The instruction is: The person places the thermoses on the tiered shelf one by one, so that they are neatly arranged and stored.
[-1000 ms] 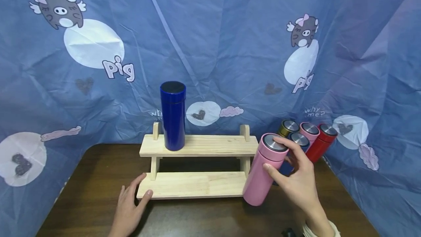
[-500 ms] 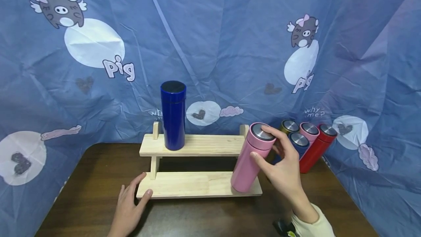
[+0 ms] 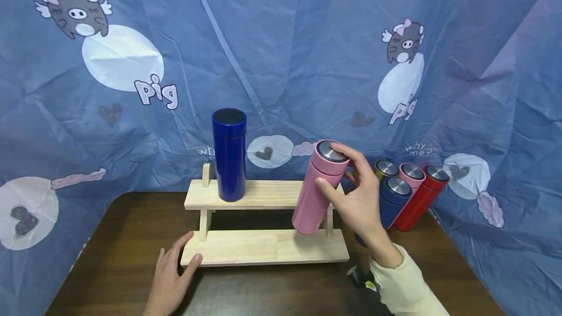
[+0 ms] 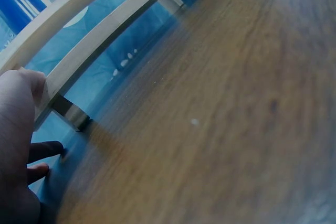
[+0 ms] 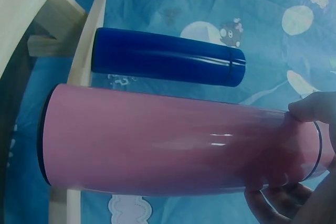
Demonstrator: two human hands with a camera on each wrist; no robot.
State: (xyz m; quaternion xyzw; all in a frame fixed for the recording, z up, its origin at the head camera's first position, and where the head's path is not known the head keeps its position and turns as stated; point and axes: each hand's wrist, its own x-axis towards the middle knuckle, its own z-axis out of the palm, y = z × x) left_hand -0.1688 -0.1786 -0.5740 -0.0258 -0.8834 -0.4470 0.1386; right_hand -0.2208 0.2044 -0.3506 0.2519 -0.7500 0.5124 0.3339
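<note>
Right hand (image 3: 356, 198) grips pink bottle (image 3: 312, 199), now higher, farther left, not yet set down. Left hand (image 3: 172, 273), fingers uncurled, touches rack (image 3: 246, 247).

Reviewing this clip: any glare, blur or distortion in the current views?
Head: mostly crisp, with a dull sheen on the table. Left wrist: table grain soft, rack boards bowed, apparently by lens distortion. Right wrist: white glare streaks on the pink bottle and blue bottle, a darker patch toward the pink one's cap.
</note>
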